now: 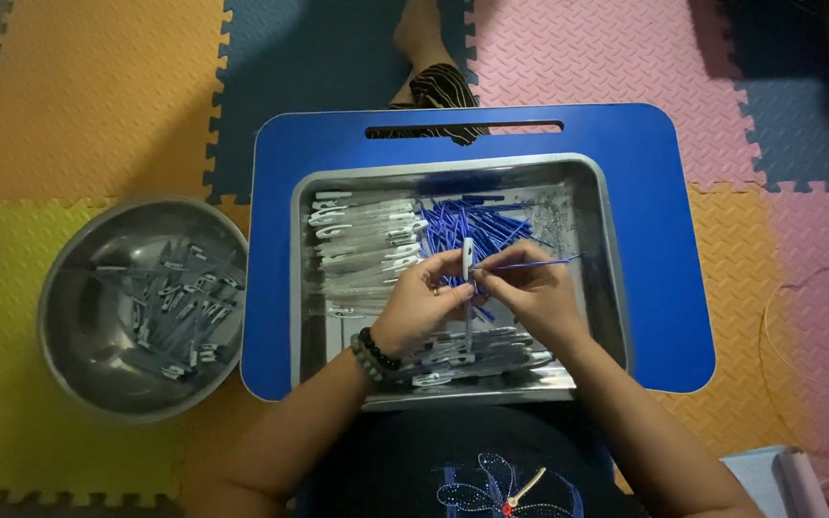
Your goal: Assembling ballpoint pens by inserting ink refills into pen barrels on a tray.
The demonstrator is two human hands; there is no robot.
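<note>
From the head camera, a person is sitting on a floor of coloured foam mats (98, 96) with a blue lap table (664, 240) across the legs. A steel tray (606, 240) is sitting on that table and filling most of it, so only narrow blue borders are showing on the left and right, with a wider strip holding the handle slot at the far edge. The tray's near rim is lying close against the person's body.

Both hands are working over the middle of the tray. The left hand (419, 302) is pinching a clear tube (467, 257) between thumb and fingers; the tube is standing with its long axis running away from the person, its tip pointing toward the far rim. The right hand (534, 293) is closing its fingertips narrowly on a thin blue stick (544, 262), which is lying almost crosswise, its free end pointing right toward the tray's right wall (the other end is meeting the tube between the hands).

Inside the tray, clear tubes (362, 235) are piled at the left, loose blue sticks (477, 221) are heaped at the far centre, and finished pieces (477, 350) are lying along the near edge under the wrists. The right part of the tray floor is offering the most open room.

A round steel bowl (74, 278) is resting on the mats left of the table, just beside its edge, holding more pieces.
</note>
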